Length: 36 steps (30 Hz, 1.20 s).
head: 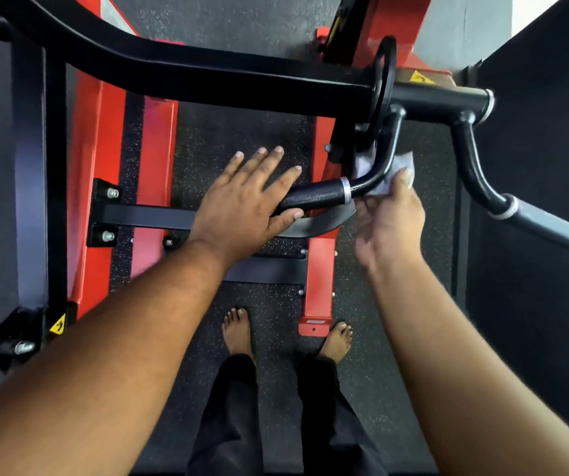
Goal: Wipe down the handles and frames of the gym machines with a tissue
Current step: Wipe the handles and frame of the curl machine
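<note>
The red-and-black gym machine [97, 139] carries a long black bar [207, 80]; on its curved handle [317, 195] the left hand [241, 209] rests, fingers straight, while the right hand [393, 218] pinches the white tissue [403, 163] against the handle's bend

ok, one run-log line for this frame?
step: wiping handle bend | right hand: presses tissue on left handle bend | left hand: fingers straight over grip | right handle: untouched

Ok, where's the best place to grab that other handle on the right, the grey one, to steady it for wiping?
Probably the grey grip, with the right hand coming from above and curling round it. It is a straight, round stretch pointing lower right, free on all sides; the black bend above curves sharply.
</note>
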Tool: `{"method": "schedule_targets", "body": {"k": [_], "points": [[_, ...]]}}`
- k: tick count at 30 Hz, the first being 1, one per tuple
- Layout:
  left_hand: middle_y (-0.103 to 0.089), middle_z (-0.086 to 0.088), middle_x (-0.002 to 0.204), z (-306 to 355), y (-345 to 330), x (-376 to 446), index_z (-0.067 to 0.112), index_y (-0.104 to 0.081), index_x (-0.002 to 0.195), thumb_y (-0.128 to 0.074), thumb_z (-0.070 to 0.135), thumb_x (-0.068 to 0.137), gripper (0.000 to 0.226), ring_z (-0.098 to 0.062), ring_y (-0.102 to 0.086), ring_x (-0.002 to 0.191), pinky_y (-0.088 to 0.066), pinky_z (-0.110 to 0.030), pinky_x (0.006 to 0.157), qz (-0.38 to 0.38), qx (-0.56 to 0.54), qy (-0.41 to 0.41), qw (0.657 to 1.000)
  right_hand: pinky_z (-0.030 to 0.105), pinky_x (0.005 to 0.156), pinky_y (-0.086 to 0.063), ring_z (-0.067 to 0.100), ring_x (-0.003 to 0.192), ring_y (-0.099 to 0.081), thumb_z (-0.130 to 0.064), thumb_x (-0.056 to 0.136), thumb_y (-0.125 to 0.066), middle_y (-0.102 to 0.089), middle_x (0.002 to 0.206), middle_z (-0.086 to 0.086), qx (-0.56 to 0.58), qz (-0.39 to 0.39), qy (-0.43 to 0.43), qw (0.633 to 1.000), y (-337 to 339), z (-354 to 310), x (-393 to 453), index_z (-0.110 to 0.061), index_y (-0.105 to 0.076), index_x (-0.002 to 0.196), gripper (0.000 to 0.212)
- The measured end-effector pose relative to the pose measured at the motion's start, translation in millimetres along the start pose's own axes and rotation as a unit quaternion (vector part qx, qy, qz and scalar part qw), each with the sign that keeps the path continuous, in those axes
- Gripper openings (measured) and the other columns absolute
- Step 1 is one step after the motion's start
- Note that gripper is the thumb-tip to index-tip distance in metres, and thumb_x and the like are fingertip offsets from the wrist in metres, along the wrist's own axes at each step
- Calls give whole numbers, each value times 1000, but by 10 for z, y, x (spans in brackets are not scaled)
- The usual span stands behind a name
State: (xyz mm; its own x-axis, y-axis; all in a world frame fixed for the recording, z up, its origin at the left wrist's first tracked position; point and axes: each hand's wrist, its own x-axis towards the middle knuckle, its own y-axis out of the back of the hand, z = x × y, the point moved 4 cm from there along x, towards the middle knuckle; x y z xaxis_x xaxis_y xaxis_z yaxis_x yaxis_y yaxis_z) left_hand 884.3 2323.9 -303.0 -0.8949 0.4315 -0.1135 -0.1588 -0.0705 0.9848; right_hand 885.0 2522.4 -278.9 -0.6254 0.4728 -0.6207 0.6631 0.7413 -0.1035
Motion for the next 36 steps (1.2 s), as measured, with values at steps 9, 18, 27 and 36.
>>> {"method": "schedule_targets", "body": {"k": [9, 18, 27, 36], "points": [[-33, -18, 163, -6, 23, -15, 18, -39, 155, -26, 64, 103, 71, -34, -34, 150, -25, -52, 124, -12, -20, 12, 1000, 38, 128, -11, 26, 157, -14, -10, 104, -45, -24, 167, 7, -535, -126, 388, 740, 257, 115, -264, -11, -44, 153, 49], [-20, -16, 168, -153, 54, -216, 9, -25, 160, -14, 56, 107, 71, -31, -22, 155, -17, -55, 126, -53, 12, -2, 999, 72, 115, 7, 33, 152, -26, -71, 99, -32, -35, 159, 15, -775, -177, 489, 359, -60, 213, -209, -11, -29, 157, 84], [-5, 0, 172, -495, -63, -705, 21, -14, 164, -27, 45, 110, 60, -21, -9, 158, -9, -59, 125, -56, -28, 53, 997, 57, 116, -32, 35, 100, -63, -84, 87, -34, -66, 105, 12, -791, -255, 502, 240, -849, 564, -453, -10, -56, 121, 85], [0, -1, 172, -465, -27, -686, 25, -24, 160, -21, 50, 107, 58, -22, -6, 159, -8, -64, 123, -47, -48, 79, 995, 74, 116, 4, 36, 156, -11, -79, 94, -29, -18, 165, 21, -809, -160, 474, 307, -24, 505, -402, -7, -8, 162, 101]]}}
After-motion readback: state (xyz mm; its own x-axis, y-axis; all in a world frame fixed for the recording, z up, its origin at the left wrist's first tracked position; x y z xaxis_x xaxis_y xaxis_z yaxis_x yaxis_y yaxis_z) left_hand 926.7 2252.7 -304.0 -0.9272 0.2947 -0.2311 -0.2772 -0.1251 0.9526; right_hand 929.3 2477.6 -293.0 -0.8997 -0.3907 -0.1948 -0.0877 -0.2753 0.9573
